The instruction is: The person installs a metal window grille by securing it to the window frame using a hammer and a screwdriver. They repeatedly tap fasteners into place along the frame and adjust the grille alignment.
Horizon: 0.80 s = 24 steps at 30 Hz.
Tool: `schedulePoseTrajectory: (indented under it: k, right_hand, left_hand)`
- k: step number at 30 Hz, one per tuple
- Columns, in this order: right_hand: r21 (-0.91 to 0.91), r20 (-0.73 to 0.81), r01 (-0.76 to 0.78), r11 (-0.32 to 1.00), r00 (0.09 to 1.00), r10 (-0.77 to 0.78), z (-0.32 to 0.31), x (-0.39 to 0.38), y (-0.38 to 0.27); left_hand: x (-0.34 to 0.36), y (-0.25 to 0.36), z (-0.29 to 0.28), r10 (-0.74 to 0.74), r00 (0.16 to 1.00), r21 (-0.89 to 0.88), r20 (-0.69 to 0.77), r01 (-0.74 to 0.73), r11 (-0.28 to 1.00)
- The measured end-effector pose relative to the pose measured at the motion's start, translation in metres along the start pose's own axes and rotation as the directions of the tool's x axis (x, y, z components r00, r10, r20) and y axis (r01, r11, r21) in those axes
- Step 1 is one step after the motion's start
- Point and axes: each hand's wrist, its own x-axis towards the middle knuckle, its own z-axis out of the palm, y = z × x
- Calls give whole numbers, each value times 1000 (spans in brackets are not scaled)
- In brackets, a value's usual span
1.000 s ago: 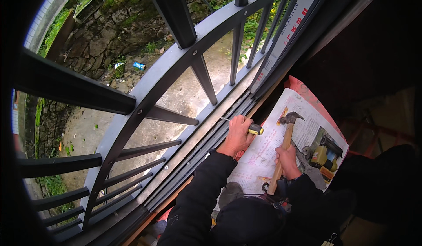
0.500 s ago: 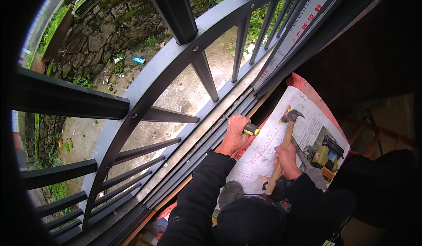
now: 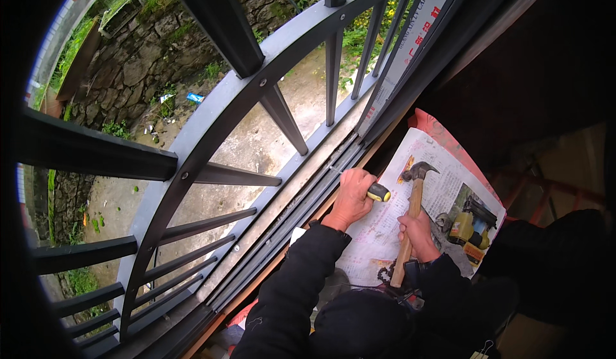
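Note:
My left hand (image 3: pixel 353 197) is closed round a screwdriver (image 3: pixel 378 193) with a black and yellow handle. Its thin metal shaft comes out past my fingers toward the dark grey window track (image 3: pixel 301 208); whether the tip touches the track I cannot tell. In my right hand (image 3: pixel 418 232) is a claw hammer (image 3: pixel 414 208), gripped partway down its wooden handle with the head pointing away from me. The hammer is above a printed paper sheet (image 3: pixel 366 250), to the right of the track.
Beyond the track stands a curved grey metal railing (image 3: pixel 221 112) with dark bars. On the paper to the right lie a yellow and black power tool (image 3: pixel 473 224) and a grey metal tool (image 3: pixel 443 234). Red material (image 3: pixel 443 131) shows under the paper. Outside are concrete ground and a stone wall (image 3: pixel 141 57).
My left hand has shifted slightly right with the screwdriver, and more of its shaft shows. The hammer has barely moved in my right hand. The whole view has shifted a little.

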Motion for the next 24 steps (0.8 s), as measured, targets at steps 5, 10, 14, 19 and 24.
schedulePoseTrajectory:
  k: [5, 10, 14, 19, 24]
  right_hand:
    - [-34, 3, -37, 999, 999, 37, -8, -2, -3]
    - [-45, 7, -43, 998, 999, 44, -10, 1, -1]
    - [-54, 4, -29, 998, 1000, 29, -6, 1, 0]
    - [-69, 9, -23, 997, 1000, 24, -3, 1, 0]
    - [-42, -2, -23, 999, 1000, 23, -2, -1, 1]
  left_hand:
    - [26, -18, 11, 41, 999, -58, 6, -41, 997]
    - [30, -34, 16, -40, 999, -77, -2, 40, 996]
    - [31, -36, 13, -109, 994, -119, 0, 109, 987]
    - [42, -33, 5, -174, 985, -158, 19, 175, 972]
    - [57, -34, 0, -298, 949, -140, 104, 311, 940]
